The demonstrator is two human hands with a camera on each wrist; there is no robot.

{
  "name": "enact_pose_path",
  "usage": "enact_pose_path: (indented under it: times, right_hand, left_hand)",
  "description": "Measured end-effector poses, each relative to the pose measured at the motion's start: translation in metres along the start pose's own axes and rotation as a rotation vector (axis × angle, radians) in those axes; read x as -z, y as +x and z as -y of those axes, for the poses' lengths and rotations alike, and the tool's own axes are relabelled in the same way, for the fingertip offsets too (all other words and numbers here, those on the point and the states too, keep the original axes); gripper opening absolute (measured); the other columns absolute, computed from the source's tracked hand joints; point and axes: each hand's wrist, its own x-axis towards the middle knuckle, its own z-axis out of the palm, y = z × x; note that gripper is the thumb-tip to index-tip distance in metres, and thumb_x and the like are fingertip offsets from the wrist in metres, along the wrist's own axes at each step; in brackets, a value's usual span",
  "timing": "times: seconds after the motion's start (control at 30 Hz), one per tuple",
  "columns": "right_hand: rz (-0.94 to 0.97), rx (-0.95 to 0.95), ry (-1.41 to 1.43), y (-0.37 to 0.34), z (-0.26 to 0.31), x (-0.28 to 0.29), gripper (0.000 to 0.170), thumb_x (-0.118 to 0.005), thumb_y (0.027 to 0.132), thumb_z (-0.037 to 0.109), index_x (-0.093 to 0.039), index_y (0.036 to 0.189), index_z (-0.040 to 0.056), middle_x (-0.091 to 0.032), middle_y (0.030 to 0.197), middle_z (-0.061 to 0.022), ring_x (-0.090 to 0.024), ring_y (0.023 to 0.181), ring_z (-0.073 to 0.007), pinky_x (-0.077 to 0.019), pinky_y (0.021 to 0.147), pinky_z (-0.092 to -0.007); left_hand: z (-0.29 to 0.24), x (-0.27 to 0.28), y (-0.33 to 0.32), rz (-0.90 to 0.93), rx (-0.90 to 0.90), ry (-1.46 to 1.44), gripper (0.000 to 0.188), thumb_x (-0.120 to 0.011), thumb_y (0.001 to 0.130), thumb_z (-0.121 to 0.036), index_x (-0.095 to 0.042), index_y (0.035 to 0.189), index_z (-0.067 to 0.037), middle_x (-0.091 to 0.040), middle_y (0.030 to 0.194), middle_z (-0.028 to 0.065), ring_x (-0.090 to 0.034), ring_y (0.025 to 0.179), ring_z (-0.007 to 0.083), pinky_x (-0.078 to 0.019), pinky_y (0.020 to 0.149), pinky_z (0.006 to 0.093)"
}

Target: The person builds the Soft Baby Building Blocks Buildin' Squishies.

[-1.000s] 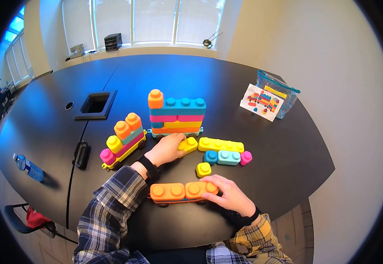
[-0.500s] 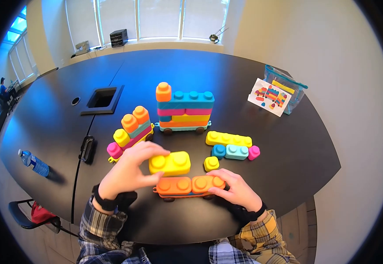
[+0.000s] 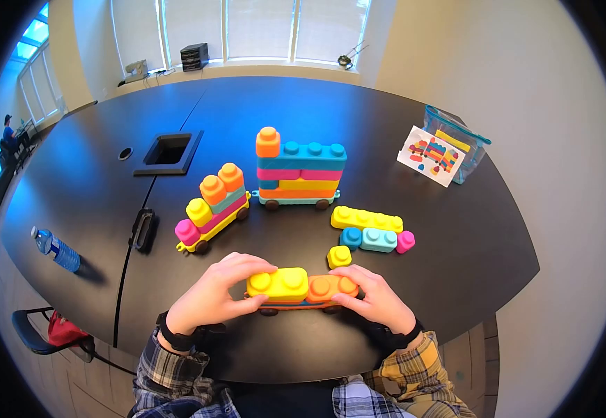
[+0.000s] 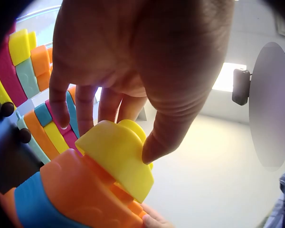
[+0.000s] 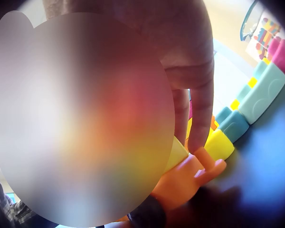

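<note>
My left hand pinches a yellow two-stud block between thumb and fingers. That block lies over the left half of a low wheeled toy car, and orange studs show under its raised edge in the left wrist view. A two-stud orange block tops the car's right half, with a thin blue layer beneath. At the car's right end, my right hand grips it with thumb and fingers on opposite sides. A blurred patch hides much of the right wrist view.
A tall block car and a stepped block car stand beyond my hands. Loose blocks lie right: a long yellow one, a light teal one, a small yellow one. A picture card leans on a clear bag; a water bottle lies left.
My left hand took the yellow two-stud block from beside the loose blocks and brought it toward me, down over the car's left half. The right hand stays at the car's right end.
</note>
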Motion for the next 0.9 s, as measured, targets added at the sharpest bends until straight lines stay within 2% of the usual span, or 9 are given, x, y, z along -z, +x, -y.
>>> enact_pose_path:
  times: [0.5,0.67,0.8,0.87,0.9]
  right_hand:
    - [-0.011,0.001,0.031,0.001,-0.001,-0.002,0.043,-0.080,0.093,0.022,-0.065,0.129,0.0040,-0.070,0.117,-0.0141,-0.069,0.108,-0.0309,-0.0531,0.097,-0.0377]
    - [-0.013,-0.007,0.015,-0.001,-0.001,-0.003,0.043,-0.078,0.095,0.024,-0.064,0.130,0.0039,-0.070,0.118,-0.0142,-0.069,0.109,-0.0311,-0.0527,0.098,-0.0375]
    - [0.006,-0.029,0.009,0.000,0.002,-0.001,0.043,-0.078,0.096,0.025,-0.064,0.131,0.0038,-0.070,0.119,-0.0149,-0.069,0.110,-0.0322,-0.0530,0.098,-0.0383]
    - [0.017,-0.031,-0.038,0.000,0.006,0.002,0.043,-0.077,0.096,0.025,-0.064,0.131,0.0038,-0.069,0.122,-0.0152,-0.068,0.112,-0.0332,-0.0527,0.100,-0.0389]
    - [0.033,-0.036,-0.080,0.000,0.008,0.003,0.042,-0.076,0.096,0.024,-0.063,0.132,0.0038,-0.069,0.124,-0.0154,-0.068,0.114,-0.0341,-0.0524,0.101,-0.0395]
  left_hand:
    - [0.002,-0.002,-0.002,0.068,0.025,-0.031,0.049,-0.081,0.085,-0.010,-0.068,0.132,-0.004,-0.073,0.123,0.0135,-0.068,0.116,0.0319,-0.0519,0.104,0.0406]
    - [0.002,-0.005,-0.006,0.079,0.071,-0.103,0.050,-0.077,0.089,-0.013,-0.064,0.137,-0.006,-0.069,0.129,0.0150,-0.065,0.121,0.0345,-0.0520,0.105,0.0427]
    - [-0.006,-0.009,-0.009,0.043,0.021,-0.006,0.054,-0.079,0.088,-0.010,-0.064,0.139,-0.006,-0.067,0.137,0.0161,-0.066,0.123,0.0332,-0.0508,0.108,0.0407]
    - [-0.016,-0.011,-0.011,-0.097,-0.007,0.065,0.052,-0.082,0.086,-0.011,-0.066,0.135,-0.005,-0.069,0.133,0.0162,-0.066,0.123,0.0338,-0.0519,0.107,0.0404]
    - [-0.016,-0.011,-0.011,-0.095,-0.010,0.065,0.052,-0.082,0.086,-0.011,-0.066,0.135,-0.005,-0.069,0.133,0.0162,-0.066,0.123,0.0338,-0.0519,0.107,0.0404]
